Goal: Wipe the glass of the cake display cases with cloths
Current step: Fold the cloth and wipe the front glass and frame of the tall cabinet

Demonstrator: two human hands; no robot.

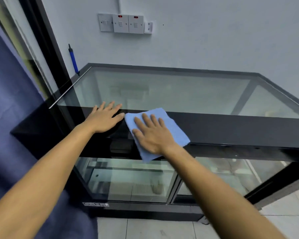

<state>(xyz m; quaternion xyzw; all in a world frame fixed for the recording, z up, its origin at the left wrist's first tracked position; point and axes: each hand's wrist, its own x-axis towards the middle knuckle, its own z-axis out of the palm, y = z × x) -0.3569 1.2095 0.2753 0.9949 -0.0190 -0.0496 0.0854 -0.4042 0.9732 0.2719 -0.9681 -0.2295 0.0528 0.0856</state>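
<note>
Right hand [152, 133] flat, fingers straight and slightly spread, palm pressing a folded light-blue cloth [171, 128] onto the black front band [231, 128] of the cake display case [162, 211]; nothing pinched, only pushed down. Left hand [104, 119] likewise flat and spread, empty, resting on the same black band just beside the cloth, thumb tip almost touching its near corner, fingertips reaching the edge of the top glass [171, 94]. Cloth lying mostly on the band, far corner at the border of the top glass, lower corner hanging over the front edge above the front glass panels [128, 180]. Step in hand, by the look of it: wiping along the top front of the case, with the left hand only bracing. Hard to judge how much glass is already done; no streaks or wet marks legible. Next move likely calls for sliding the cloth forward onto the top glass and sweeping sideways with even pressure, keeping the palm over the middle of the cloth to stop it bunching, and lifting the left hand clear to avoid leaving fresh prints. Front glass panels below probably waiting for a later pass. Behind the case: pale wall with switch plates [126, 23] and a blue-handled tool [73, 59] leaning in the corner; dark blue curtain [10, 94] at left.
</note>
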